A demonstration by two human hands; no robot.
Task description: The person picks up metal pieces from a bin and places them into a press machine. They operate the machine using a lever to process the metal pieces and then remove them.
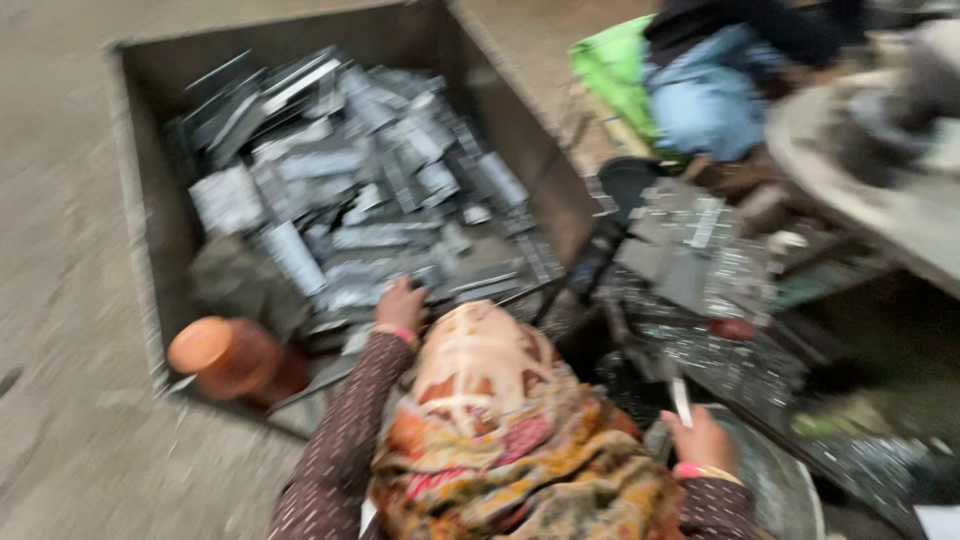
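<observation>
While the bin [150, 200] holds grey metal strips [350, 180] (blurred), left hand [402, 305] reaches in, fingers curled onto strips at the near edge, grasp unclear, picking apparently under way, lifting next; right hand [700, 440] grips a pale strip [681, 398] upright.

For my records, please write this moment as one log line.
left hand: reaching into metal bin, on metal strips | right hand: holding one strip | image blurred

Grey metal strips [350, 180] are filling the rusty brown bin [150, 250]; orange pot [235, 358], dotted maroon sleeves [335, 455], green bag [612, 70] are showing.
</observation>
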